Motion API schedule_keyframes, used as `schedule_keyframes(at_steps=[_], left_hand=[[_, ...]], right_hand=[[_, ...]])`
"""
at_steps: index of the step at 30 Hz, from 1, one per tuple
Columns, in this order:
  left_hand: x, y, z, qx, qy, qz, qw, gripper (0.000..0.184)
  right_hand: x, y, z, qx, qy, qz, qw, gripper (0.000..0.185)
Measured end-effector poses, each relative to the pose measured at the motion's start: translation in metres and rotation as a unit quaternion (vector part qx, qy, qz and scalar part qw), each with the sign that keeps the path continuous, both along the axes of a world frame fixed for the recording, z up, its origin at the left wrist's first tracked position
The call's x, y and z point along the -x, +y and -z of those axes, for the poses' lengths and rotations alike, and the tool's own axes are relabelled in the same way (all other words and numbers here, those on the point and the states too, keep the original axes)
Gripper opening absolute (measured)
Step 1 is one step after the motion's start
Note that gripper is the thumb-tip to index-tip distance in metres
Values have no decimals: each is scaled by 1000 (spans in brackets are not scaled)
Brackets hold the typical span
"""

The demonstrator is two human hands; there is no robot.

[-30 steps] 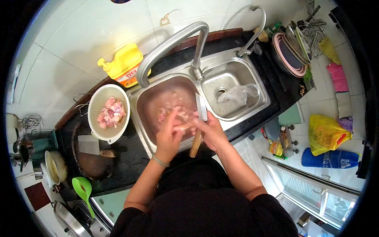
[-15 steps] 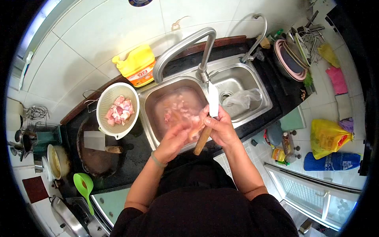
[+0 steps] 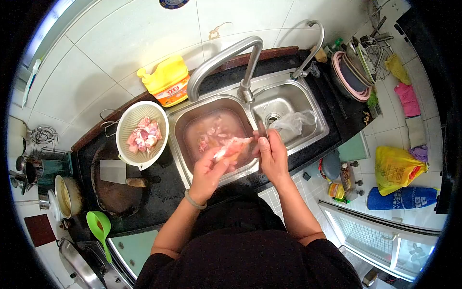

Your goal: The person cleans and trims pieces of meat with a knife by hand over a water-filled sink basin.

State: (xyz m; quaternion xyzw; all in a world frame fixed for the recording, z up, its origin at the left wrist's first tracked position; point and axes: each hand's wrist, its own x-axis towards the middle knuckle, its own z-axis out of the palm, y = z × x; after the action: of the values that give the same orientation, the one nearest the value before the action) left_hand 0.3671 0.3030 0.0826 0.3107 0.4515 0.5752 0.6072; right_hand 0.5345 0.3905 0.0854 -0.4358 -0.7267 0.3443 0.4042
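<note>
From my head view, the left hand (image 3: pixel 207 171) is over the near edge of the left basin (image 3: pixel 175 144), fingers and thumb pinching a meat piece (image 3: pixel 232 148). The right hand (image 3: pixel 274 156) is at that basin's near right corner, gripping a knife (image 3: pixel 262 129). I read the governing relation as follows: the meat piece lies between the hands, its long axis rising obliquely from the left fingertips toward the far right. The left hand holds its near end; the right hand is just beside its far end. The knife, seen almost edge-on, points toward the sink's far edge, crosswise to that axis. I cannot tell whether blade and meat touch. Below and beyond, loose meat (image 3: pixel 211 136) sits in cloudy water toward the basin's middle. Past the basin's left edge I note a colander (image 3: pixel 127 120) of cut pieces; the faucet (image 3: pixel 226 57) arches from the far edge.
</note>
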Motion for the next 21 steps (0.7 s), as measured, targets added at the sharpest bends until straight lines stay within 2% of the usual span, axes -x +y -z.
schedule_keyframes(at_steps=[1,3,4,5,7,10,17,19,21], left_hand=[[0,-1,0,6,-1,-22,1000,25],[-2,2,-4,7,19,-43,999,23],[-3,3,-5,6,39,-64,997,21],[-4,4,-5,6,38,-61,997,21],[-6,5,-4,6,37,-98,994,17],[-3,11,-11,21,27,-104,994,14],[-8,11,-15,35,27,-134,990,10],[-9,9,-18,22,-4,-162,986,8],[-2,10,-8,36,-16,-164,986,6]], right_hand=[[1,-4,-8,0,0,0,1000,12],[7,-18,-17,-151,-91,-57,983,11],[9,-26,-18,-165,-128,-93,974,16],[14,-32,-16,-167,-123,-120,971,20],[20,-37,-26,-107,-190,-103,970,21],[28,-36,-23,-126,-178,-70,973,11],[26,-34,-7,-134,-205,-24,969,12],[17,-21,-3,-68,-272,27,960,13],[16,-24,-5,-63,-281,35,957,13]])
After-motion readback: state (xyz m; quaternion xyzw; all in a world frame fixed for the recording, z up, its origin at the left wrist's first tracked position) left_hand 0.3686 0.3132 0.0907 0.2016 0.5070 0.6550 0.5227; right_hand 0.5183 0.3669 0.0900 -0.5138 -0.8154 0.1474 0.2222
